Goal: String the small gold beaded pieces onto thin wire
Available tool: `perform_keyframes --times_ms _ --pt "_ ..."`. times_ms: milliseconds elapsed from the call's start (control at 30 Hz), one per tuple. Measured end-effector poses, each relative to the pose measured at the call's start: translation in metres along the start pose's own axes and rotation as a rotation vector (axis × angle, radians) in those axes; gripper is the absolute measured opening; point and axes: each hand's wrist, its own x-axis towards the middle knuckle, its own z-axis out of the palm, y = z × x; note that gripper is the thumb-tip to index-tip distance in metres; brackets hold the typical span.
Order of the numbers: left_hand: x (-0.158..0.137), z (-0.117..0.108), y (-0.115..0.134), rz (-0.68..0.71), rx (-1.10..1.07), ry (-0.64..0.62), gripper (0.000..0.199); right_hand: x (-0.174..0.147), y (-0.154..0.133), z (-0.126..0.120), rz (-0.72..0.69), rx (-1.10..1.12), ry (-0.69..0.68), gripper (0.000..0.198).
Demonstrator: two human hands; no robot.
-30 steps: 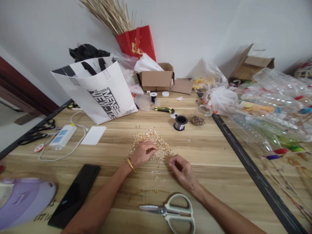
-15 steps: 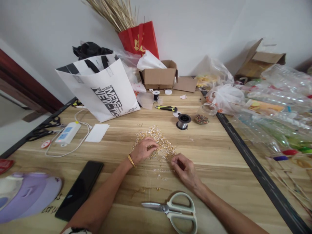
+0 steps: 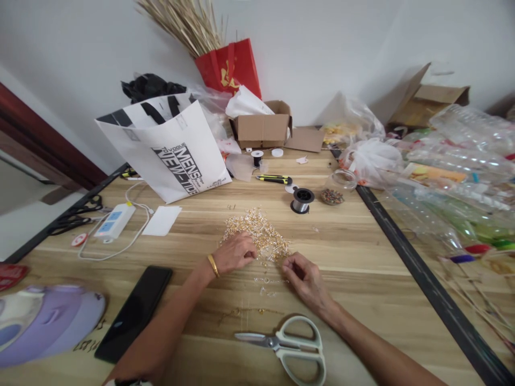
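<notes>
A heap of small gold and clear beads or jewelry pieces (image 3: 259, 228) lies in the middle of the wooden table. My left hand (image 3: 238, 251), with a gold bracelet on its wrist, rests at the heap's lower left edge, its fingers curled in. What they hold, if anything, is hidden. At the lower right edge my right hand (image 3: 306, 279) has thumb and forefinger brought together; whatever is pinched is too small to make out. A short silvery chain (image 3: 267, 280) lies just left of these fingertips. Closer to me are a thin gold chain (image 3: 259, 311) and pale-handled scissors (image 3: 300, 348).
Behind the heap are a wire spool (image 3: 302, 201), a utility knife (image 3: 274, 179) and a jar of beads (image 3: 333, 196). A black phone (image 3: 134, 311) and a power strip (image 3: 116, 221) lie left, near a white paper bag (image 3: 177, 150). Plastic bottles (image 3: 446, 203) crowd the right.
My left hand has drawn slightly down and left, and its fingers have curled tighter. The right hand stays in place. The view has shifted a little.
</notes>
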Motion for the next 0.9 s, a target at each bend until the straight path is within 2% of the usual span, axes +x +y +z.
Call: perform_keyframes --times_ms 233,400,533,633,767,900 --pt "0.001 0.003 -0.001 0.004 0.032 -0.019 0.015 0.000 0.003 0.001 -0.024 0.001 0.007 0.016" --pt "0.001 -0.003 0.001 0.011 -0.026 0.025 0.011 0.000 0.004 0.001 -0.012 -0.010 -0.003 0.016" --pt "0.002 -0.006 0.002 -0.006 -0.178 0.153 0.009 0.000 0.003 0.000 -0.019 -0.015 0.000 0.016" --pt "0.002 -0.004 0.005 -0.076 -0.312 0.222 0.007 0.001 0.003 0.000 -0.021 -0.011 -0.001 0.014" --pt "0.006 0.004 0.014 -0.197 -0.493 0.247 0.008 0.001 0.004 0.001 -0.016 0.007 -0.001 0.012" --pt "0.010 0.014 0.024 -0.220 -0.591 0.240 0.007 0.001 0.003 0.002 -0.017 0.009 0.004 0.011"
